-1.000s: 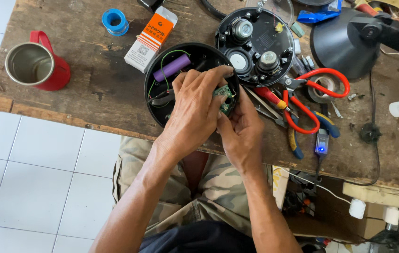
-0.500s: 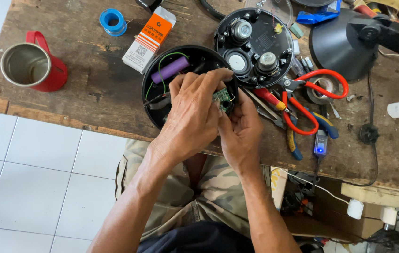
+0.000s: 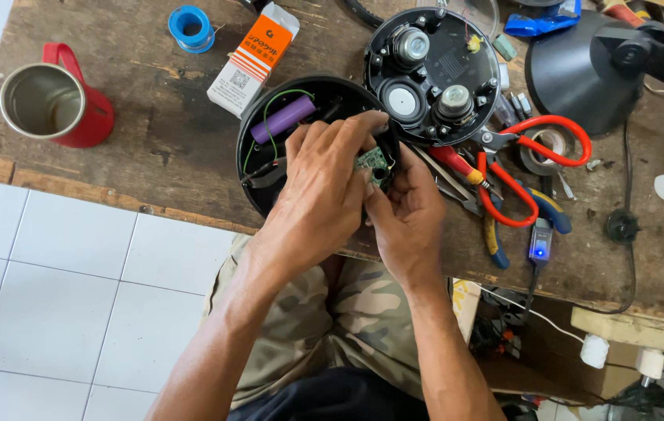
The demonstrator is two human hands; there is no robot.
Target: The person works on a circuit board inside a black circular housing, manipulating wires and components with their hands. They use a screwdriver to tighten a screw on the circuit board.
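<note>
A small green circuit board [image 3: 371, 163] is pinched between my left hand [image 3: 318, 199] and my right hand [image 3: 408, 216], over the right side of a round black housing [image 3: 258, 117] at the bench's front edge. Inside the housing lie a purple cylindrical battery [image 3: 283, 118] and green and dark wires. My left hand covers most of the housing's lower half. Just right of it lies the matching round black front plate [image 3: 432, 74] with three round speaker or lens units.
Red-handled scissors [image 3: 516, 167], pliers and screwdrivers lie right of my hands, beside a small device with a blue light [image 3: 539, 240]. A red metal mug [image 3: 54, 104] stands far left, with an orange-white box [image 3: 254, 58], blue tape roll [image 3: 191, 28] and black lamp head [image 3: 581, 66] behind.
My hands have stayed over the housing with the board between them; the fingers shifted only slightly. The view has moved a little.
</note>
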